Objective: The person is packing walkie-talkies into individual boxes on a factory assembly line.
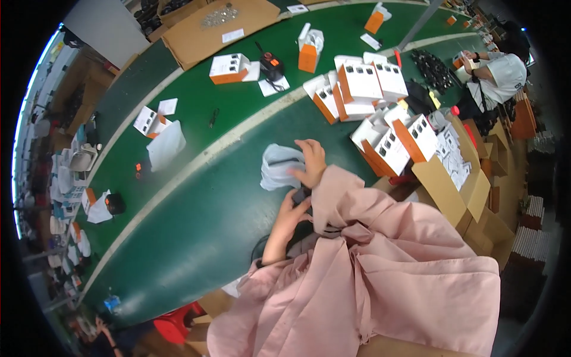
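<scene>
A crumpled translucent plastic bag [275,171] lies on the green work table, its mouth toward me. My right hand [314,165] grips the edge of that bag, the thumb at its mouth and the fingers curved above. Just nearer to me, my left hand [288,215] is closed around a small black object [303,196]. The fingers and the pink right sleeve hide much of this object, so its kind does not show.
White-and-orange boxes [360,82] are stacked at the right, beside an open carton [443,187] of small white packets. A conveyor belt [199,116] beyond the pale rail carries boxes, bags and a black-and-orange device [272,63]. A co-worker [499,77] sits at the far right.
</scene>
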A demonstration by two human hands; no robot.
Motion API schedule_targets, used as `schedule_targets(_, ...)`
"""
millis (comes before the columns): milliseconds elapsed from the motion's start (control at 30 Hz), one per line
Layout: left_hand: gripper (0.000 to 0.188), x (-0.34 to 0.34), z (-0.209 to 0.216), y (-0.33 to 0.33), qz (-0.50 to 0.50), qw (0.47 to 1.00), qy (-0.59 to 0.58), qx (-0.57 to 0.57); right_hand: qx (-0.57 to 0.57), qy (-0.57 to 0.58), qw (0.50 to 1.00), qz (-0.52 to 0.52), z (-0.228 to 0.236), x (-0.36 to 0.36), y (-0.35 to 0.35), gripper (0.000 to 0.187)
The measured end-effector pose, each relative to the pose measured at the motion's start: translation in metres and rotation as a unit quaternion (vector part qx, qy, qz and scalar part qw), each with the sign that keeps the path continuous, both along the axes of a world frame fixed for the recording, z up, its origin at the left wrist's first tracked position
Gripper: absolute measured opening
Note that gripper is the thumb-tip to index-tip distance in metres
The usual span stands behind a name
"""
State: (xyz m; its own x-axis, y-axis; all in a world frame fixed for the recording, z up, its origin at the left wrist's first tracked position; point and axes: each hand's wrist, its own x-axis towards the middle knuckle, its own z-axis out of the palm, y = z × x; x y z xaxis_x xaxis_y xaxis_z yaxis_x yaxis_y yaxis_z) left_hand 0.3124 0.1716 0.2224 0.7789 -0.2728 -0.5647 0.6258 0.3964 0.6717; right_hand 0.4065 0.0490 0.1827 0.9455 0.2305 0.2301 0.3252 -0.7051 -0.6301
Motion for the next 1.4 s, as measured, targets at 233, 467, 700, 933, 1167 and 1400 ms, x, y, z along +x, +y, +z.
schedule_targets(233,0.032,0.132,-0.004,0.123,-0.027,0.843,-0.223,0.489,-0.364,0.194,0.887,0.21,-0.023,0.017,0.04,0.088)
schedule_targets(467,0.103,0.397,-0.008,0.116,-0.337,0.409,-0.213,0.821,-0.269,0.152,0.932,0.189,-0.025,0.005,0.029,0.048)
schedule_targets(700,0.115,0.526,-0.062,0.103,-0.416,0.371,-0.291,0.777,-0.221,-0.077,0.971,0.044,-0.065,-0.004,0.029,0.019)
schedule_targets(933,0.108,0.351,-0.039,0.075,-0.008,0.642,-0.425,0.638,-0.114,0.139,0.972,0.155,-0.027,0.037,-0.015,0.04)
schedule_targets(1167,0.114,0.123,-0.125,0.056,0.159,0.696,-0.331,0.617,-0.063,0.21,0.888,0.404,0.055,0.083,0.006,0.051)
schedule_targets(1400,0.097,0.149,-0.071,0.112,-0.044,0.843,-0.375,0.383,-0.233,0.187,0.843,0.447,0.015,0.101,0.008,0.06)
